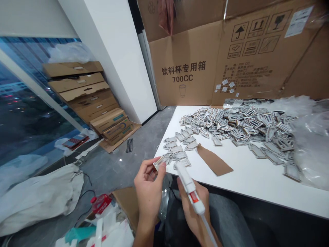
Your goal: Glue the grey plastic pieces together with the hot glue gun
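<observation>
My left hand (pixel 149 181) pinches a small grey arch-shaped piece (pixel 163 160) between thumb and fingers at the near left corner of the table. My right hand (pixel 194 202) is wrapped round a white hot glue gun (pixel 187 181), and a glue stick (pixel 209 229) runs out of its back end. The gun's nozzle points up and left, close to the table edge and just right of the held piece. Several similar grey pieces (pixel 180 155) lie in short rows beyond my left hand. To their right is a brown cardboard strip (pixel 214 160).
A large heap of arch-shaped pieces (pixel 239 123) covers the back of the white table (pixel 246 185). Clear plastic bags (pixel 312 147) lie at the right. Big cardboard boxes (pixel 190 68) stand behind. Below left, a bin (pixel 125 202) holds litter and a red bottle (pixel 100 203).
</observation>
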Available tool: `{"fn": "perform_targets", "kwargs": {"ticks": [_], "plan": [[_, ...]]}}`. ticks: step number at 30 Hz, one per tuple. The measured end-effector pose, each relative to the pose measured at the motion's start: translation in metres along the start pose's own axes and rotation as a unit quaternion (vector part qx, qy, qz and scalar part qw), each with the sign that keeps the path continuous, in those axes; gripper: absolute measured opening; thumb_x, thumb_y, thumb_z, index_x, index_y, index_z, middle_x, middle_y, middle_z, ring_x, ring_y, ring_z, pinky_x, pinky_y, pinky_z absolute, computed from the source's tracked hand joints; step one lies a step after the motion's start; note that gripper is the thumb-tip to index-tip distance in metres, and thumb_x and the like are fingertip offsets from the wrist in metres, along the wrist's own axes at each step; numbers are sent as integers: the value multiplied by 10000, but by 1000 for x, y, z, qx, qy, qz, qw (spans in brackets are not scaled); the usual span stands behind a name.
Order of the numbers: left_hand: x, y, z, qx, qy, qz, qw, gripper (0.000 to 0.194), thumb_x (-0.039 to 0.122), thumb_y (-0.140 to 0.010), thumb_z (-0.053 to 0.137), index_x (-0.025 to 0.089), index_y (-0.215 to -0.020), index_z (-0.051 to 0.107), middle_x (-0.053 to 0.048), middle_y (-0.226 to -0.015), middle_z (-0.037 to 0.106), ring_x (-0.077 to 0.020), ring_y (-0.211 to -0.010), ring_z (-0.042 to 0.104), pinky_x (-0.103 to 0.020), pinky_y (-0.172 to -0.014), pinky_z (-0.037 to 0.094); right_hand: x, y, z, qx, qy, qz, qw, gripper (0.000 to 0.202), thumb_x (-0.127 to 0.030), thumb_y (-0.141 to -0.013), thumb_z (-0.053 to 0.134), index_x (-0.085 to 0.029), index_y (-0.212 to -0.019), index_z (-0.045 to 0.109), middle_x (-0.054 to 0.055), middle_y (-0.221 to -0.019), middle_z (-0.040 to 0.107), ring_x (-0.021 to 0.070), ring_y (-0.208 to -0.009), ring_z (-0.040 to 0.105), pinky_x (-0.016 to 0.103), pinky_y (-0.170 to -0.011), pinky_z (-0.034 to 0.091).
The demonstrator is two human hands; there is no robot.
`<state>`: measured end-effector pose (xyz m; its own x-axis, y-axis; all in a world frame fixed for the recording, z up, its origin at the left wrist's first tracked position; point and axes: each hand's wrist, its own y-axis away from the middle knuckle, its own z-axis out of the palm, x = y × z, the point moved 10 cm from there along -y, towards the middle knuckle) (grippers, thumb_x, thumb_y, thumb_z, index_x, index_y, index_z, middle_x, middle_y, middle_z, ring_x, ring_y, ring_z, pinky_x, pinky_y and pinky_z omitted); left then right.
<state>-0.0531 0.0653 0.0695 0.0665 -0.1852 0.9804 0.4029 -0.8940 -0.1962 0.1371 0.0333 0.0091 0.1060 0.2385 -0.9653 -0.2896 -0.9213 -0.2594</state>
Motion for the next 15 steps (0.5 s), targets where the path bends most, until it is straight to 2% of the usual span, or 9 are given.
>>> {"fn": "perform_targets", "kwargs": {"ticks": [2, 4, 9, 12, 15], "plan": [[0, -2, -3, 9, -6, 1, 1000, 309, 384, -852, 901, 199, -1071, 786, -78, -1018, 833, -250, -1008, 798, -327, -900, 648, -3, 0, -19, 83, 19, 5, 996, 325, -461, -1031, 675, -217, -819, 709, 16, -682, 660, 203, -628, 614, 322, -650, 505], [0, -3, -5, 13, -12, 6, 1000, 309, 396, -864, 892, 201, -1082, 793, -76, -1026, 828, -248, -1017, 790, -326, -916, 636, -3, -1, -29, 112, 28, 24, 993, 308, -493, -1016, 703, -217, -882, 724, 37, -755, 706, 220, -697, 656, 332, -706, 534], [12, -4, -9, 24, -81, 56, 995, 285, 421, -940, 818, 228, -1149, 815, -69, -1147, 807, -243, -1075, 746, -322, -971, 571, 5, -5, -20, 33, -52, 66, 996, 324, -533, -1029, 667, -238, -1163, 669, 30, -931, 716, 188, -728, 635, 305, -692, 542], [26, -4, -4, -1, -162, 110, 981, 269, 409, -1016, 721, 251, -1206, 827, -59, -1157, 772, -240, -1114, 696, -316, -1004, 516, 3, -6, -11, 7, -106, 56, 993, 319, -563, -1018, 670, -256, -1105, 656, 63, -1110, 718, 189, -833, 658, 307, -748, 563], [28, -6, -2, -16, -182, 113, 977, 321, 405, -1027, 693, 269, -1290, 815, -53, -1112, 718, -236, -1084, 678, -303, -978, 515, 6, -8, -6, 1, -136, 55, 989, 354, -590, -954, 754, -251, -1027, 683, 94, -1205, 715, 220, -931, 678, 325, -781, 576]]}}
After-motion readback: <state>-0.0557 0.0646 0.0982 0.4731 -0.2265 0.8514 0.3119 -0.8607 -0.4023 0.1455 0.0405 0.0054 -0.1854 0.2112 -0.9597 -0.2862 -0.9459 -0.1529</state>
